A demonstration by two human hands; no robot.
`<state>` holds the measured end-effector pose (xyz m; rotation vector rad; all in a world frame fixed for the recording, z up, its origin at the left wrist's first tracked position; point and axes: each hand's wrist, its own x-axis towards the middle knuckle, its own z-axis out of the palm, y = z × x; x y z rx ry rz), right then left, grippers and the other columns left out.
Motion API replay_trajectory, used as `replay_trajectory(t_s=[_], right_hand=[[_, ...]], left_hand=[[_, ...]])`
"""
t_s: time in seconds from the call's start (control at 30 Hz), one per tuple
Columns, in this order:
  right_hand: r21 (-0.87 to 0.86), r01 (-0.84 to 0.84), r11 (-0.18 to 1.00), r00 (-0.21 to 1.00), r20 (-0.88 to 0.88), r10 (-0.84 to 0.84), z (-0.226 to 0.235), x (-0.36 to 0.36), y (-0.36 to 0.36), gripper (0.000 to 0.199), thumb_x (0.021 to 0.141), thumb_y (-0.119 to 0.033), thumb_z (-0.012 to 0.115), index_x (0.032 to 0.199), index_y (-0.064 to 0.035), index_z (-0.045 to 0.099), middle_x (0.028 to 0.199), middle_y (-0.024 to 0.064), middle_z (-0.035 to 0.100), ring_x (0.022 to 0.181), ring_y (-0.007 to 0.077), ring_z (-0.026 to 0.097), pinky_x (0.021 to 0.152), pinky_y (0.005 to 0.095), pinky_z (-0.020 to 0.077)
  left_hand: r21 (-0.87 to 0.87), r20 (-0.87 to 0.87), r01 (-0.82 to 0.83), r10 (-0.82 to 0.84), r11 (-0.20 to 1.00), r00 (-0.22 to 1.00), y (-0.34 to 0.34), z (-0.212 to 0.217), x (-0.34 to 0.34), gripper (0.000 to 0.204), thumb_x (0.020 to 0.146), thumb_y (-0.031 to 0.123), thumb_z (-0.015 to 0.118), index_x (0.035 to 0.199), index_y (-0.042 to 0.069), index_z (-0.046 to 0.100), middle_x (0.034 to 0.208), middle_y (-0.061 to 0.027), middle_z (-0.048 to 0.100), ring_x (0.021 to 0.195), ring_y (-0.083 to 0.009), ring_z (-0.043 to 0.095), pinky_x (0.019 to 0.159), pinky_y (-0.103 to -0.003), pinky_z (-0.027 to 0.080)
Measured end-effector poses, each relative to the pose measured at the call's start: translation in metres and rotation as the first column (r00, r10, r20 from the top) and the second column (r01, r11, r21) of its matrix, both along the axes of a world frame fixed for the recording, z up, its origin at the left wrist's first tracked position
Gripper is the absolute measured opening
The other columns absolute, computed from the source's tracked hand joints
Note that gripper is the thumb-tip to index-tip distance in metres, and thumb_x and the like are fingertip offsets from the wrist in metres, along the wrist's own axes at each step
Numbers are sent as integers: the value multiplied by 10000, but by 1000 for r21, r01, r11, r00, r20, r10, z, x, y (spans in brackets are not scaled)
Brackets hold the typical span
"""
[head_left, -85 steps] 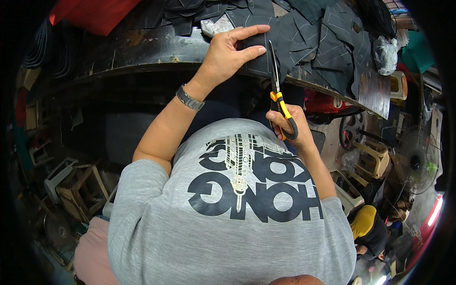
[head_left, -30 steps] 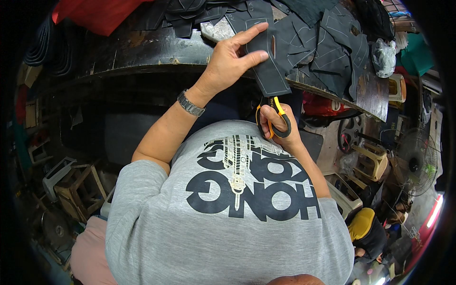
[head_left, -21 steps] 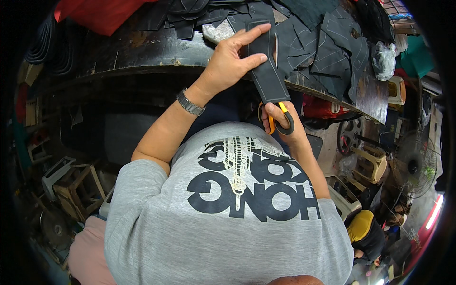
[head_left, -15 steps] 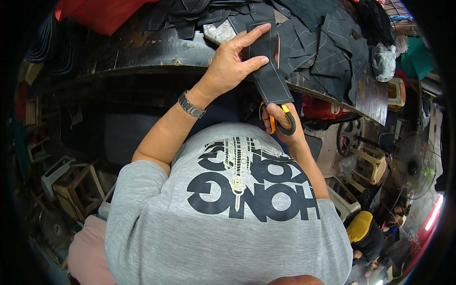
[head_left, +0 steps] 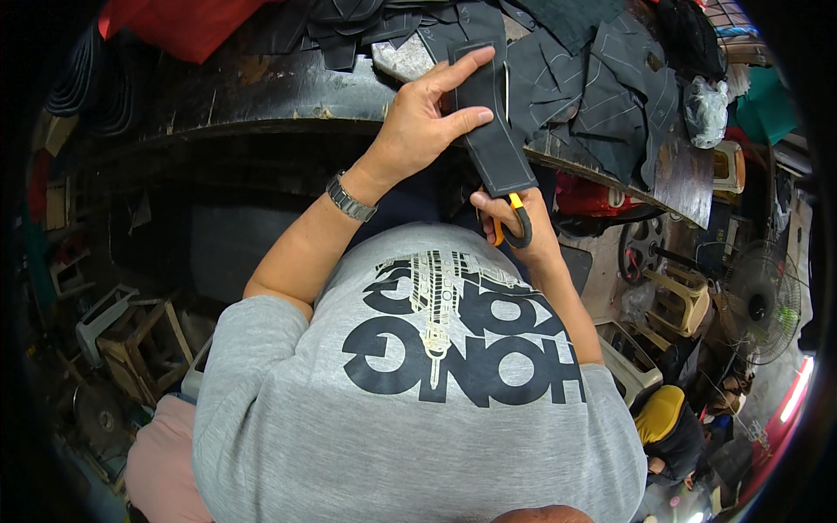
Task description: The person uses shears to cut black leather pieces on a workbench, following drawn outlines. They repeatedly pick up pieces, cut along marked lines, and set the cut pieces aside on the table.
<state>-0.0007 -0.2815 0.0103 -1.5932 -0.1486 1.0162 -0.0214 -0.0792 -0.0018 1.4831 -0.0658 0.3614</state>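
My left hand (head_left: 420,122) pinches a long black piece of sheet material (head_left: 495,144) at the bench edge, thumb and index finger lying on its top face. Pale outline lines run along that piece; I cannot tell if it is leather or cloth. Below its near end, my right hand (head_left: 536,227) is closed round the orange and black handles of a pair of scissors (head_left: 523,220). The scissors pass under the piece, and a thin strip of blade shows along its right side. Most of the blades are hidden by the material.
Marked black cut pieces (head_left: 602,96) lie in overlapping heaps on the dark worn bench (head_left: 288,103). Red material (head_left: 179,26) is at the far left. A clear plastic bag (head_left: 704,113) hangs by the bench's right end. Stools (head_left: 144,349) and a fan (head_left: 758,305) stand around.
The scissor handles have come together in my right hand, and the blade beside the piece looks narrower. My left hand and the piece have shifted only slightly.
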Motion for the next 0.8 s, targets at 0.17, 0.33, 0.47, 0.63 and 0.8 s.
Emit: replay_trajectory(t_s=[0.17, 0.33, 0.47, 0.63, 0.8], right_hand=[[250, 45, 967, 999, -11, -44, -15, 7, -3, 267, 823, -231, 757, 843, 5, 634, 659, 53, 576, 559, 120, 572, 458, 247, 440], [188, 54, 981, 999, -6, -54, -14, 3, -6, 286, 826, -252, 753, 784, -2, 620, 611, 38, 550, 499, 117, 541, 429, 241, 413], [37, 82, 996, 996, 19, -82, -6, -4, -2, 286, 812, -243, 782, 727, -26, 617, 557, 16, 531, 424, 93, 496, 385, 224, 375], [8, 111, 994, 994, 6, -112, -2, -6, 2, 272, 800, -223, 806, 718, -43, 619, 538, 12, 536, 409, 77, 494, 372, 211, 363], [31, 70, 997, 998, -7, -70, -8, 0, 1, 288, 812, -252, 799, 753, -37, 617, 559, 25, 549, 430, 98, 516, 400, 231, 405]], left_hand=[[43, 53, -45, 42, 998, 998, -8, 1, -3, 631, 867, 68, 717, 1446, 105, 468, 1310, -68, 577, 1066, -106, 594, 924, -242, 509], [9, 32, -35, 35, 999, 999, -7, 0, -5, 648, 867, 66, 715, 1457, 93, 447, 1320, -63, 582, 1061, -111, 605, 925, -252, 516], [2, 32, -26, 26, 1000, 999, -8, -2, -5, 651, 867, 58, 711, 1458, 83, 439, 1377, -78, 551, 1086, -109, 602, 942, -259, 513], [7, 2, -24, 24, 1000, 1000, -8, -5, -5, 653, 866, 42, 707, 1458, 66, 432, 1424, -93, 516, 1135, -114, 581, 960, -265, 503], [-40, -12, 1, -1, 999, 1000, -10, -3, -6, 655, 867, 37, 704, 1460, 57, 426, 1443, -95, 495, 1173, -129, 562, 991, -274, 482]])
